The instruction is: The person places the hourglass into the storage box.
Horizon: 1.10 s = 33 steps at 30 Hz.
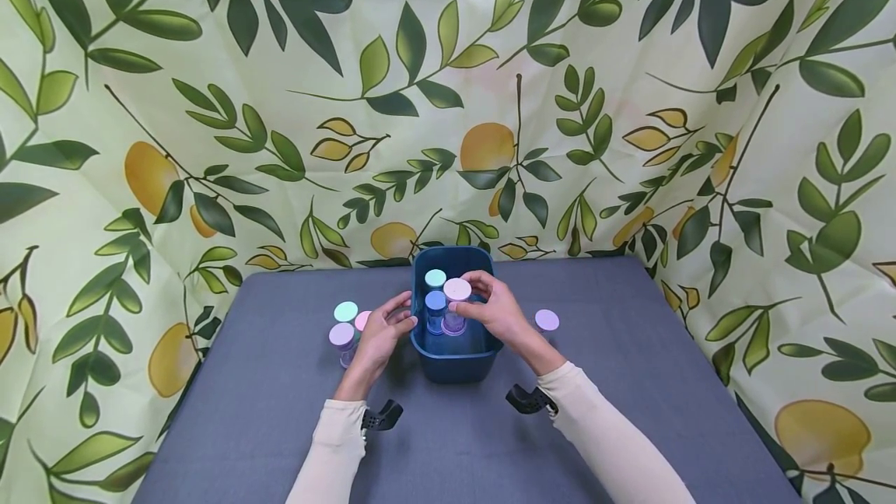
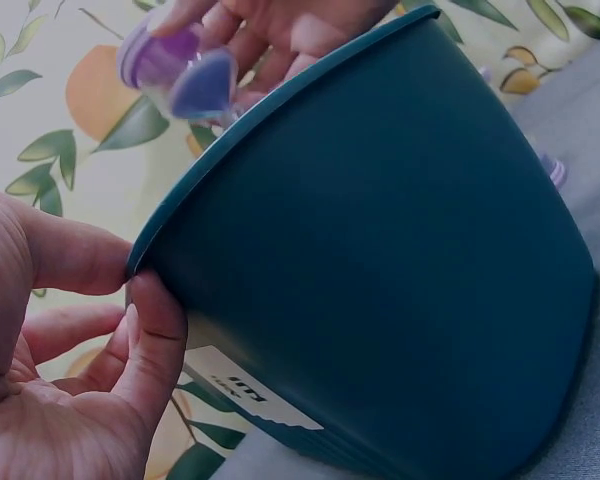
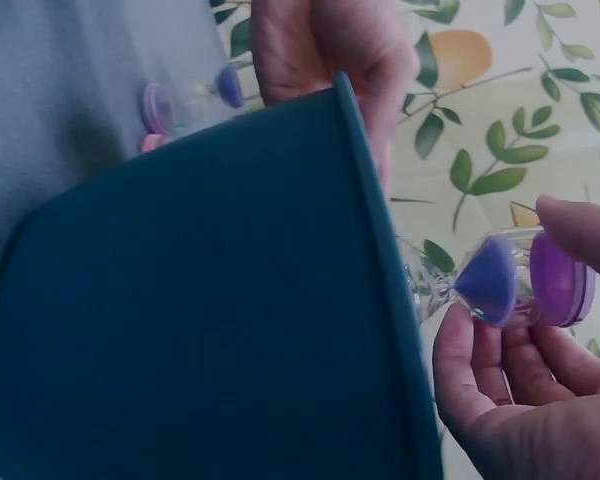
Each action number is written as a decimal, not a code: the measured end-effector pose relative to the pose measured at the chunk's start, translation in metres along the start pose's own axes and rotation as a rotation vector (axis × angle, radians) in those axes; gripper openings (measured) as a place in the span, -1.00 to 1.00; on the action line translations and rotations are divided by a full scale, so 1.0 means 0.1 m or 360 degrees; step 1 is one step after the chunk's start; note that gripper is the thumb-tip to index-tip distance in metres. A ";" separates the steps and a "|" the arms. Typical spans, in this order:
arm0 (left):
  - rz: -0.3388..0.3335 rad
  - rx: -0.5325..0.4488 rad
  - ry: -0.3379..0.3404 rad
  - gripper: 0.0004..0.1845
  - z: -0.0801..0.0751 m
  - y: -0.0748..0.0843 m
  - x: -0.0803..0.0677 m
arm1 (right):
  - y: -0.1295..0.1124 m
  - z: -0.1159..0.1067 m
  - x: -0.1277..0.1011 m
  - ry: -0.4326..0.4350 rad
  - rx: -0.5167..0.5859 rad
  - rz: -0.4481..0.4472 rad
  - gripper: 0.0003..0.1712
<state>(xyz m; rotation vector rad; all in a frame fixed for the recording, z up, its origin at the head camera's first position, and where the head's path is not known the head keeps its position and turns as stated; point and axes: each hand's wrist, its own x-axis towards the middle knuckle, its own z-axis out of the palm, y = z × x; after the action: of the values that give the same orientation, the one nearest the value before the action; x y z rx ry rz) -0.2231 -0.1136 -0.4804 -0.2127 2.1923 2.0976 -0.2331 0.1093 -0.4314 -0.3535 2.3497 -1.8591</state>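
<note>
A dark teal bin [image 1: 455,360] stands on the grey table [image 1: 266,426]. My left hand [image 1: 404,322] pinches its left rim between thumb and fingers, seen close in the left wrist view [image 2: 130,285] against the bin wall [image 2: 400,250]. My right hand [image 1: 479,295] holds a sand timer [image 1: 457,291] with a pale pink top cap and purple base upright just over the bin's opening. The right wrist view shows this timer [image 3: 525,285] held in my right hand's fingers [image 3: 480,380] beside the bin [image 3: 200,300]. Two more timers, mint-capped [image 1: 435,278] and blue-capped [image 1: 435,300], stand inside.
Left of the bin stand three timers: mint-capped [image 1: 346,311], purple-capped [image 1: 341,334] and pink-capped [image 1: 362,320]. A purple-capped timer [image 1: 547,320] stands to the right. A leaf-and-lemon cloth [image 1: 448,99] closes off the back and sides of the table.
</note>
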 end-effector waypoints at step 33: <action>0.0037 0.0012 -0.0021 -0.46 -0.01 0.00 -0.01 | 0.24 0.22 0.32 -0.0506 -0.0336 0.0440 -0.56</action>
<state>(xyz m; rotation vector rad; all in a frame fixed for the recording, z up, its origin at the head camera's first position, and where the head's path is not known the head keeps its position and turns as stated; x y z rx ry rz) -0.2215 -0.1148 -0.4805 -0.1726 2.2055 2.0961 -0.2612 0.0857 -0.4587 -0.3003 2.2445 -1.3299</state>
